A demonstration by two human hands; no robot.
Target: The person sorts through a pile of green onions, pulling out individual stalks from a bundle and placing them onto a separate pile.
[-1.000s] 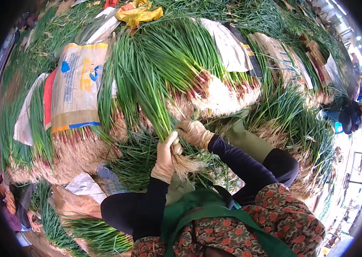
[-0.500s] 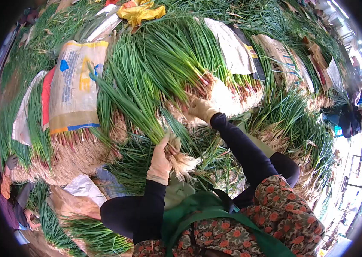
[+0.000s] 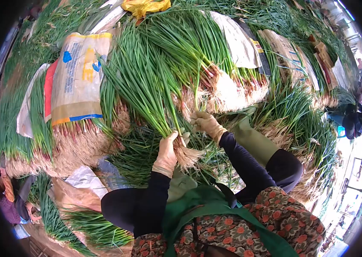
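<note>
My left hand [image 3: 166,153], in a pale glove, is closed round the root end of a bunch of green onions [image 3: 148,109]. The long leaves fan up and to the left, and the pale roots hang out beside the hand. To its right, my gloved right hand [image 3: 207,124] has its fingers pinched at the lower end of a thin green onion stalk [image 3: 196,92]. Just above that hand lies a pile of green onions [image 3: 216,79] with reddish stems and dense tan roots.
A printed sack [image 3: 78,79] covers onions at the left, and a white sheet [image 3: 236,43] lies over others. More onions [image 3: 99,229] rest at the lower left. Part of another person [image 3: 9,199] shows at the left edge, and people [image 3: 358,122] are at the right.
My right hand has come away from the onion pile, down toward me, with a stalk at its fingers. The held bunch now points more upward than half a second ago.
</note>
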